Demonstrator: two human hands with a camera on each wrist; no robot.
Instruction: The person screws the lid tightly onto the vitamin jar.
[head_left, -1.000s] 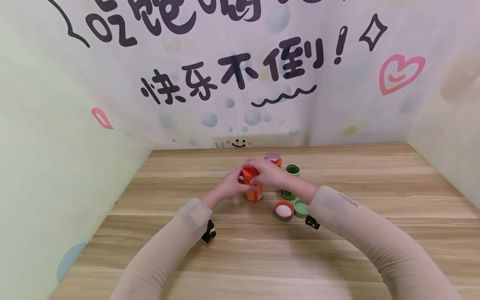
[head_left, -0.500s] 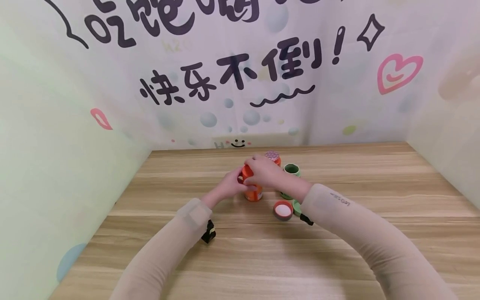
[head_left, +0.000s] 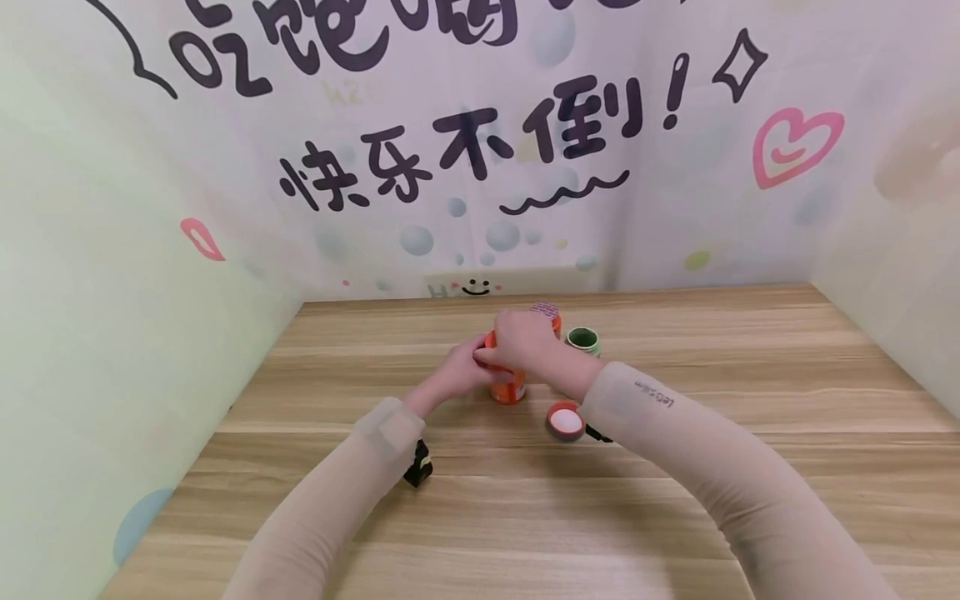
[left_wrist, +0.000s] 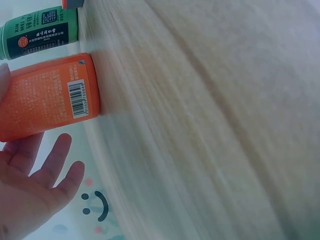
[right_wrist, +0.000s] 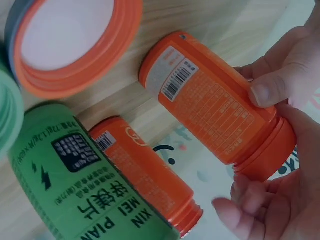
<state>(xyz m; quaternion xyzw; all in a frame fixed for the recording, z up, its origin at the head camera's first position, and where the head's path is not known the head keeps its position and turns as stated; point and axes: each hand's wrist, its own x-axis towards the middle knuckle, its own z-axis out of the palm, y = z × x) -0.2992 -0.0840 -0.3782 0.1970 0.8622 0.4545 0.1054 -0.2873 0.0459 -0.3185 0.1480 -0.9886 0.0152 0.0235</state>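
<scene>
An orange bottle (head_left: 507, 390) stands upright on the wooden table, its orange cap (right_wrist: 270, 152) on top. My left hand (head_left: 459, 369) grips its body; in the right wrist view the left thumb (right_wrist: 272, 90) presses the side near the label. Over the cap is my right hand (head_left: 525, 343), gripping it with thumb and curled fingers. Just right of the hands stand a second orange bottle (right_wrist: 150, 170), with a foil-covered mouth (head_left: 543, 310), and an open green bottle (head_left: 583, 337).
In front of the bottles lies an upturned orange lid (head_left: 565, 422) with a white inside. A green lid (right_wrist: 10, 112) lies beside it, hidden by the right sleeve in the head view. A printed cloth (head_left: 405, 250) hangs behind the table.
My right hand has turned on the cap, its fingers more curled and its forearm further left, so the sleeve now covers the green lid. The left hand and bottle stay in place.
</scene>
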